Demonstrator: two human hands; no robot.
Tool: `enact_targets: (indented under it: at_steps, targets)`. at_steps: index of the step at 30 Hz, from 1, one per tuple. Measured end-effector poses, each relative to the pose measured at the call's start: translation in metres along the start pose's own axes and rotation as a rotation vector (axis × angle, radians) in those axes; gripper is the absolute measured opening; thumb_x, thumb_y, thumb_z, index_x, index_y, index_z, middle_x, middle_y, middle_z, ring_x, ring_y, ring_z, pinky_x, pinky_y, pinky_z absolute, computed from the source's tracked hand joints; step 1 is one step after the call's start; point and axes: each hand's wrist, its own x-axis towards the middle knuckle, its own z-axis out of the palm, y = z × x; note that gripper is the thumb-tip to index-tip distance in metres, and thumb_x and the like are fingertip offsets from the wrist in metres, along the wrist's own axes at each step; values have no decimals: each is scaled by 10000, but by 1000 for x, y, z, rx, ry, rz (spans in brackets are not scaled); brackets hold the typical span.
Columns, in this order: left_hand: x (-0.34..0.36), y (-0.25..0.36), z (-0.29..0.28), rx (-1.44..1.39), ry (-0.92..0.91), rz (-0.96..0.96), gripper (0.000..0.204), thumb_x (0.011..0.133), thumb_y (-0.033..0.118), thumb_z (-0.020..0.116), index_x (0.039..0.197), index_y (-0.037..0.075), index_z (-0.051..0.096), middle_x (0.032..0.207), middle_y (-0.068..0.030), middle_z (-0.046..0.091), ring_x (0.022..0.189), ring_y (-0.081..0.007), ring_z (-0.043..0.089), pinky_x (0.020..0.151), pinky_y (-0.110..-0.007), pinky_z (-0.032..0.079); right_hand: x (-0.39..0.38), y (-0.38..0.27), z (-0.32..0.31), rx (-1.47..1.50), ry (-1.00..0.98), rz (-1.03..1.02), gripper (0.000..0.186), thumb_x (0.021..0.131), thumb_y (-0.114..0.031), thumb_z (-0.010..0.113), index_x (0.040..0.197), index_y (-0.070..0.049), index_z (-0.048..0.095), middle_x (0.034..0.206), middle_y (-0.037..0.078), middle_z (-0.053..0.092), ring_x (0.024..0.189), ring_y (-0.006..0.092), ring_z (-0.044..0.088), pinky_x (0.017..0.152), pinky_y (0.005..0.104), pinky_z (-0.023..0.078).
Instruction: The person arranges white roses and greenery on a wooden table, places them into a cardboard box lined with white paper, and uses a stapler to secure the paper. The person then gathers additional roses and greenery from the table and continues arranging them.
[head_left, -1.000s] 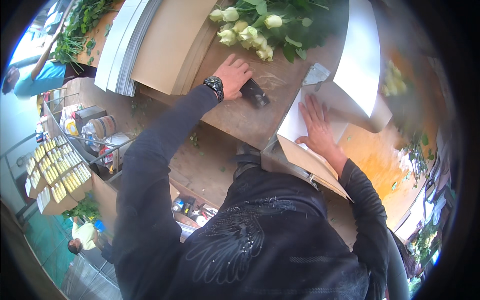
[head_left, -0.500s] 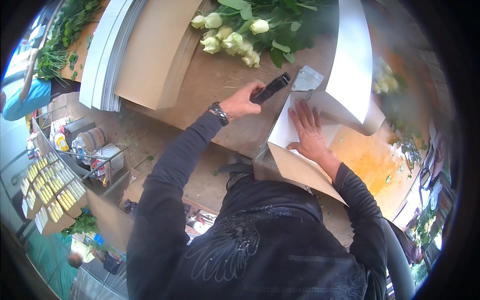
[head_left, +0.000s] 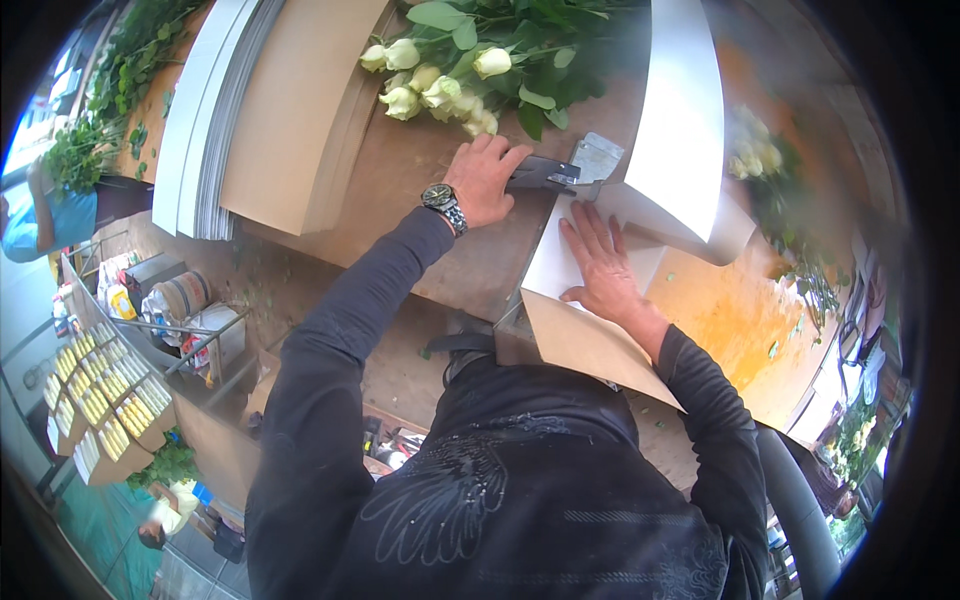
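Observation:
My left hand grips a black stapler, its end at a small metal plate beside a folded cardboard sheet with a white inner face. My right hand presses flat on that white face with fingers stretched out. The brown outer flap angles down toward my body, and a tall white panel curves up above my right hand. A bunch of white roses with green leaves lies beyond my left hand on the brown worktop.
Stacked cardboard sheets stand at upper left, near cut greenery and a co-worker in blue. A metal cart holds containers; bundled yellow packs sit left. Another person is at lower left. More roses lie right.
My left hand has lifted the black stapler and carried it right, to the metal plate. My right hand stays flat on the white sheet. The view has shifted slightly.

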Motion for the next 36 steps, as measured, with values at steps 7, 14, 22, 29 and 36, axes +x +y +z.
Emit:
enact_targets:
  at_steps: [7,14,22,29,36]
  targets:
    - [19,0,5,244,-85,17,601,701,97,795,1262,131,583,1150,-93,599,1124,-335,579,892,-466,502,-6,6,4,53,61,-32,1102,668,-319,923,1592,-70,378,1694,203,246,1596,374,168,1289,584,144]
    - [18,-5,1,255,-145,70,448,693,94,822,1050,128,555,993,-86,626,953,-332,655,760,-469,538,-83,72,-12,408,308,215,450,848,-148,772,1291,-107,702,1194,178,730,1112,386,680,955,445,557]
    - [18,-4,7,258,-134,45,555,655,46,820,1151,96,577,1051,-127,607,1028,-364,611,850,-471,488,-121,258,-79,-59,592,711,362,887,-145,694,1242,-78,701,1086,186,726,1059,385,678,894,460,552]
    - [-30,12,-4,224,-198,-314,881,682,204,871,1471,95,493,1269,-162,569,1237,-376,519,1065,-502,396,-80,361,-130,-382,749,643,757,809,-45,655,1533,-44,432,1502,177,531,1412,383,470,1127,441,458]
    - [-60,46,-6,32,-62,-179,750,794,244,807,1460,37,532,1537,-235,464,1462,-469,373,1195,-556,331,-70,408,-167,19,443,698,772,766,-74,705,1508,-112,495,1375,212,633,1282,414,580,1055,465,496]
